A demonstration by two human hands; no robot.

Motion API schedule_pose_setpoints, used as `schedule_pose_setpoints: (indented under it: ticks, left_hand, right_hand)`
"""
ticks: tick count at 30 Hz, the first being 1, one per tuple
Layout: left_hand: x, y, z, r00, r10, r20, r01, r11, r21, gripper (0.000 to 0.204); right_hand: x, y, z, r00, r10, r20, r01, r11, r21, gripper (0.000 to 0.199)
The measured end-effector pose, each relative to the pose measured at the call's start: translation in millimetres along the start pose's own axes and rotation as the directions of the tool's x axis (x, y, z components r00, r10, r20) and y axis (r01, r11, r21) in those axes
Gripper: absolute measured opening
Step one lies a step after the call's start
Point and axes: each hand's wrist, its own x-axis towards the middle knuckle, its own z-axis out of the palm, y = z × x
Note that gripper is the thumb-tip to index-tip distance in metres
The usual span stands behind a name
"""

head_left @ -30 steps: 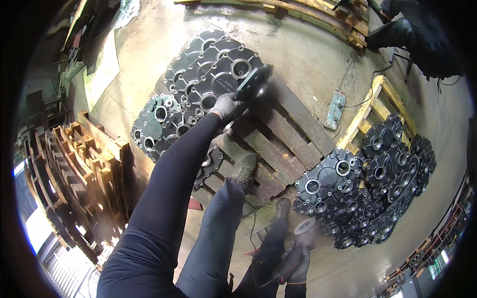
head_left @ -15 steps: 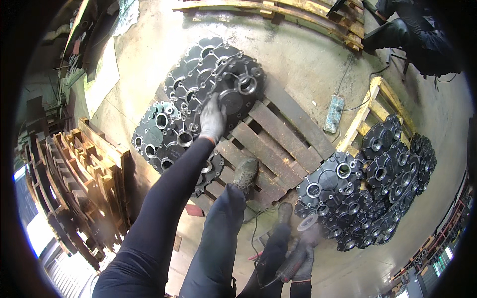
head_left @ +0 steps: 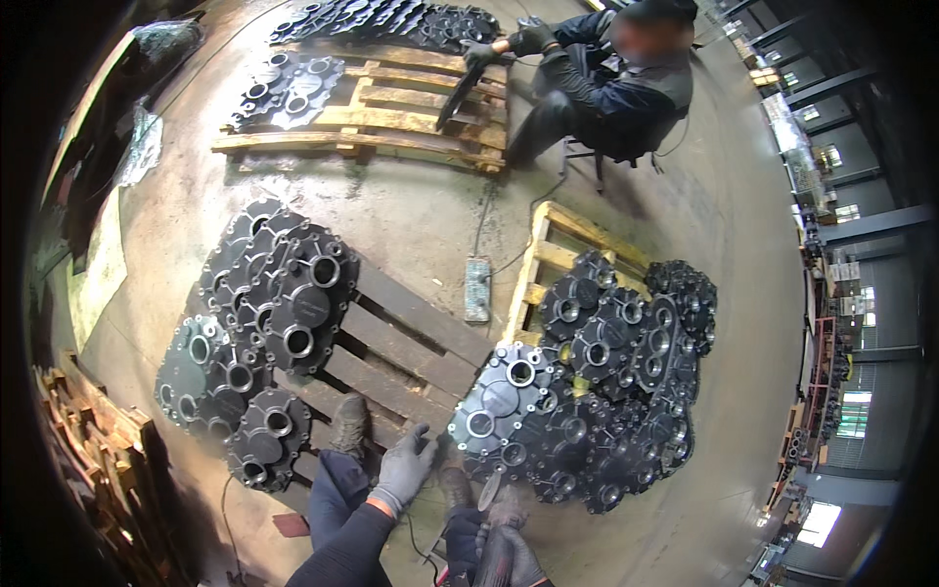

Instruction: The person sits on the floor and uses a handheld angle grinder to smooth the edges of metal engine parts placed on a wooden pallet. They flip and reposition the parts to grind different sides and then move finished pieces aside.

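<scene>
My left hand (head_left: 403,474), in a grey glove, is open and empty, its fingers partly stretched toward the right-hand pile. Nearest to it, at that pile's left edge, lies a black cast metal cover (head_left: 501,399) with bright machined bores. My right hand (head_left: 525,560), gloved too, grips an angle grinder (head_left: 496,560) low in the picture. The grinder's round disc (head_left: 489,492) stands edge-up close to the pile's lower side. On the left, more black covers (head_left: 311,305) lie stacked on a dark wooden pallet (head_left: 411,342), and a single cover (head_left: 264,445) sits at its near end.
A yellowish pallet (head_left: 533,269) bears the right-hand pile. Behind it, a power strip (head_left: 476,291) with cables lies on the floor. A co-worker (head_left: 606,98) sits beside a far pallet (head_left: 391,145) holding more covers. Broken pallets (head_left: 93,440) stand at left. My boot (head_left: 349,423) rests on the dark pallet.
My left hand has let go of a cover on the left stack and moved right, near the other pile. The view has swung right and up; my right hand keeps the grinder.
</scene>
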Motion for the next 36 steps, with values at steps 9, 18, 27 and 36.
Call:
schedule_pose_setpoints:
  ticks: [9, 18, 27, 36]
  left_hand:
    - [-4.8, -72.4, 49.5, 0.991, -0.137, 0.002, 0.136, 0.981, -0.139, 0.047]
    - [72.7, -194.2, -13.8, 0.935, -0.347, -0.066, 0.171, 0.608, -0.775, 0.026]
    - [173.8, -239.0, -126.1, 0.948, 0.094, -0.304, 0.109, 0.803, 0.587, 0.031]
    - [277.4, -281.8, -188.0, 0.995, -0.057, 0.081, -0.059, 0.309, 0.949, 0.022]
  right_hand:
    - [-35.4, -5.6, -15.4, 0.997, -0.08, 0.002, 0.08, 0.99, -0.113, 0.05]
    - [-32.3, 14.3, 3.6, 0.978, -0.154, -0.137, 0.123, 0.969, -0.213, 0.044]
    - [3.7, 29.4, 8.6, 0.967, -0.176, -0.184, 0.14, 0.971, -0.194, 0.052]
    - [49.9, 50.4, 39.5, 0.963, -0.15, -0.222, 0.099, 0.969, -0.225, 0.059]
